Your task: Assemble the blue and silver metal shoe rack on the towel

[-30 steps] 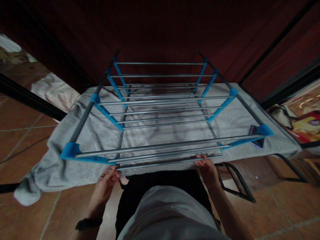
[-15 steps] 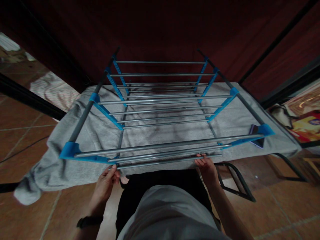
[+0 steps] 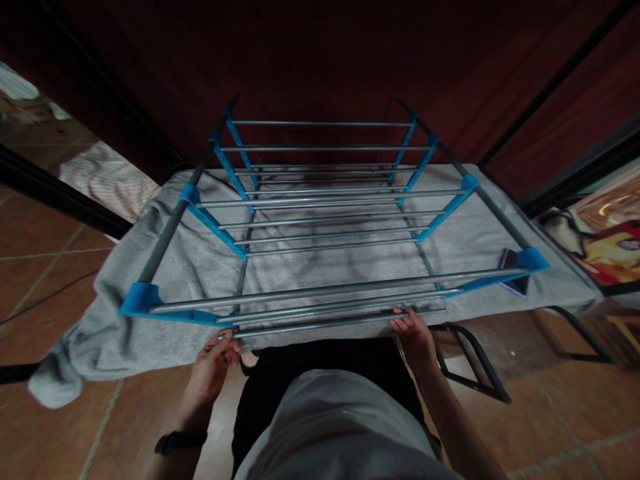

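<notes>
A rack frame of grey metal tubes (image 3: pixel 340 289) joined by blue plastic brackets (image 3: pixel 140 300) stands on a grey blanket (image 3: pixel 320 263). Along its near edge, both hands hold one loose-looking metal rod (image 3: pixel 315 326). My left hand (image 3: pixel 217 357) has its fingers closed around the rod's left end, close to the lower tip of the left blue bracket. My right hand (image 3: pixel 411 333) pinches the same rod toward its right end, which sticks out past the fingers. Whether either end sits in a bracket I cannot tell.
On the blanket at right lies a dark phone-like object (image 3: pixel 515 272). Black metal legs (image 3: pixel 473 363) stand below the blanket's front edge. A dark red panel (image 3: pixel 320 60) rises behind the rack. At far right is a red and yellow package (image 3: pixel 615 250).
The rod's right end has shifted very slightly to the right. My left hand's fingers have moved a little at the rod's left end; the rack stays in place.
</notes>
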`<action>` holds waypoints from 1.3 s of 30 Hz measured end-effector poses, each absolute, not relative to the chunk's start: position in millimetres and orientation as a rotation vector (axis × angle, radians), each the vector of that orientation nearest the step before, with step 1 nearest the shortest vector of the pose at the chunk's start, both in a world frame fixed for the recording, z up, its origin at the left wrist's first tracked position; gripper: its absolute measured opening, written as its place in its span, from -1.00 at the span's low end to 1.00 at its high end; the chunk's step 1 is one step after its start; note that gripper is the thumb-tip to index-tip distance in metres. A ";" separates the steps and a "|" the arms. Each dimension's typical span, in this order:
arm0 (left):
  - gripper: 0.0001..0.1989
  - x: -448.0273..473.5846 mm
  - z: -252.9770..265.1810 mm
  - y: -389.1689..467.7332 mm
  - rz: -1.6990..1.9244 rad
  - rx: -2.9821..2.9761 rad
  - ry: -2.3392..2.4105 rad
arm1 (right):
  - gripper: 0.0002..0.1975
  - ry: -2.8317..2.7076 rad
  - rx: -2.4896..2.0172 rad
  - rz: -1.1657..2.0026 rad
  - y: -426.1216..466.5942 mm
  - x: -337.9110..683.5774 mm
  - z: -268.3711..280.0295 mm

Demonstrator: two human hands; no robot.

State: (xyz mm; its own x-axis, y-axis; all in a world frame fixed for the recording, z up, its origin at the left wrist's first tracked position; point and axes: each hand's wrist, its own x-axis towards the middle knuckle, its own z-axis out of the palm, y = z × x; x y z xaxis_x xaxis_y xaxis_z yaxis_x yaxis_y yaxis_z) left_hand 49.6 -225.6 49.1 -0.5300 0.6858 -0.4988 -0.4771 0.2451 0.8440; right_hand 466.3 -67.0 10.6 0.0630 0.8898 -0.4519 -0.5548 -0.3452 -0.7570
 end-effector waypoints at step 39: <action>-0.61 48.8 43.1 -227.5 1.534 0.229 1.562 | -0.79 -0.408 -1.193 1.558 -66.8 463.7 12.1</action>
